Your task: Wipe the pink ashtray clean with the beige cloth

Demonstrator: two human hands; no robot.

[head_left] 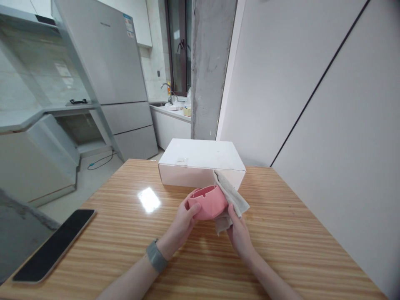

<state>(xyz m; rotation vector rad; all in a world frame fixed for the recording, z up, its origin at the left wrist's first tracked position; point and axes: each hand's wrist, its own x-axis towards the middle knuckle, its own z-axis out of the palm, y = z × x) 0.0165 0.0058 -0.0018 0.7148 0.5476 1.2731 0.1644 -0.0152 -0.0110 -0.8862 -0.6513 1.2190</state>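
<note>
A pink ashtray (210,204) with notches in its rim is held above the wooden table, tilted so that part of its hollow shows. My left hand (186,213) grips it from the left, thumb on the outer wall. On the other side, my right hand (236,227) is closed on a light grey cloth (231,195). The cloth lies against the ashtray's right wall, and its loose corners stick out above and below. Some fingers of both hands are hidden behind the ashtray and the cloth.
Behind the hands, a white box (201,155) stands at the far side of the wooden table (125,246). A dark-screened phone or tablet (56,246) lies near the left edge. A white wall (328,137) runs along the right; a refrigerator (103,62) stands beyond the table.
</note>
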